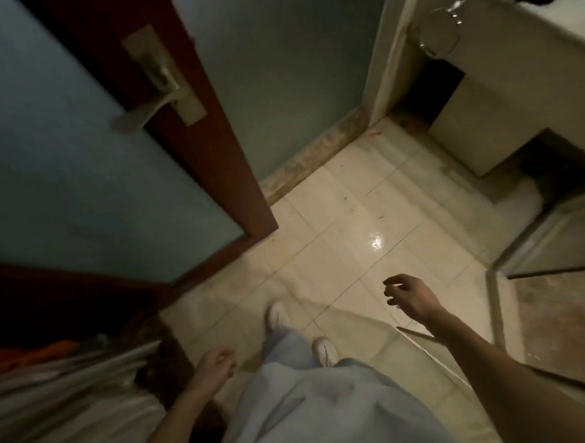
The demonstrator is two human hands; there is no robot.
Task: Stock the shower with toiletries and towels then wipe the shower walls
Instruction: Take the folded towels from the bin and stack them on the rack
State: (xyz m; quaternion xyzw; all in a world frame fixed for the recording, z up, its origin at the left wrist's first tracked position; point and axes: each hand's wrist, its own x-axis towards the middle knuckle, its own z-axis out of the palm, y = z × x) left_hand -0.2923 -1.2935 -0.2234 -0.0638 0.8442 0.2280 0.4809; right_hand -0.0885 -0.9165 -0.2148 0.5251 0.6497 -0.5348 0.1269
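While the person stands in white shoes [279, 316] on the shiny floor tiles [337, 246], both hands hold nothing. The left hand [216, 363] hangs by the hip with its fingers loosely curled. The right hand [410, 294] is held out, its fingers loose and bent. Just beside the right arm is the glass shower [556, 239] with its metal frame. Farther off on the left is a red-brown door [190, 142] with a metal handle [147, 112]. A ring [423, 47] hangs on the pale cabinet [515, 81].

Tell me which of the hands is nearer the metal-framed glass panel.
Right. The right hand hovers just left of the glass panel, not touching it; the left hand is farther off, across the legs near the door.
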